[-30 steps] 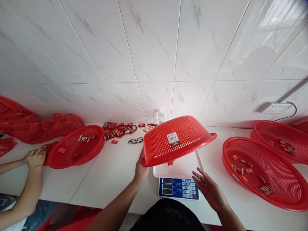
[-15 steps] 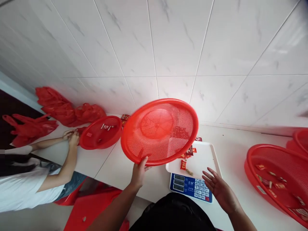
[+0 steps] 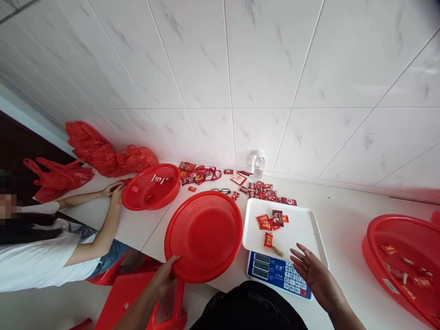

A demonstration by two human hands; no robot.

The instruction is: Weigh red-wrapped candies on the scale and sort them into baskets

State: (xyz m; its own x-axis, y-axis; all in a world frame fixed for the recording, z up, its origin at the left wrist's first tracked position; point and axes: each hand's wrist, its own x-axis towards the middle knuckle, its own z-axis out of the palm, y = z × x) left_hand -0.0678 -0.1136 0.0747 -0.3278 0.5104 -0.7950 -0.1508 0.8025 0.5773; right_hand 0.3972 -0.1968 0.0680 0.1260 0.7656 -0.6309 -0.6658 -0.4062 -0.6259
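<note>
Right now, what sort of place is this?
Probably a packing or weighing room: a digital scale with packets on its white tray, red baskets, and bulging red plastic bags.

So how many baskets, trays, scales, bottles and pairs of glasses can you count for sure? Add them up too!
Red mesh baskets: 3
White tray: 1
Digital scale: 1
Clear bottle: 1
Black-framed glasses: 1
Total: 7
The red sliver at the right edge is left out; too little shows.

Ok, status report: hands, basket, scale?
Left fingers gripping red basket by its rim. Right fingers open, near scale. Packets on its tray. Glasses just behind basket.
</note>
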